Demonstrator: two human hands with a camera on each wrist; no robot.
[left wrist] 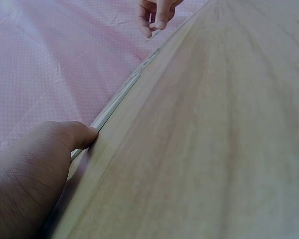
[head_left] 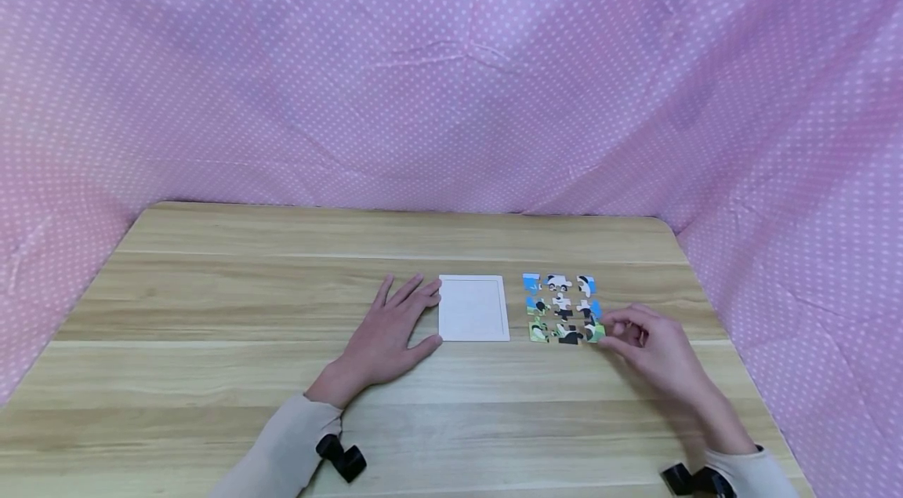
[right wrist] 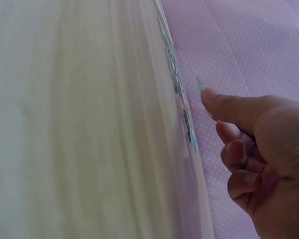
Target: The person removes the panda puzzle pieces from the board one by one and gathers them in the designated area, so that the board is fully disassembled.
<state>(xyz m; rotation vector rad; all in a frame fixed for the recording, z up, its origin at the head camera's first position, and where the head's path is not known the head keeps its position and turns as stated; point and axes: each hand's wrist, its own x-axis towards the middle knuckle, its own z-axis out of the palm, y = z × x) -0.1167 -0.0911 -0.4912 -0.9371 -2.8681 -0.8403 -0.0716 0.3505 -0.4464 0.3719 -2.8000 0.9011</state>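
Observation:
My left hand lies flat with spread fingers on the table, its fingertips and thumb touching the left edge of a white square puzzle tray. In the left wrist view the left thumb meets the edge of that tray. On the right, my right hand pinches a green jigsaw piece between thumb and fingers. The right wrist view shows this piece raised off the table, its other fingers curled below. Several panda-patterned jigsaw pieces lie in rows between the tray and the right hand.
The wooden table carries the tray and the pieces. A pink cloth with white dots hangs behind and beside it. Black straps with small devices sit at both wrists, over light sleeves.

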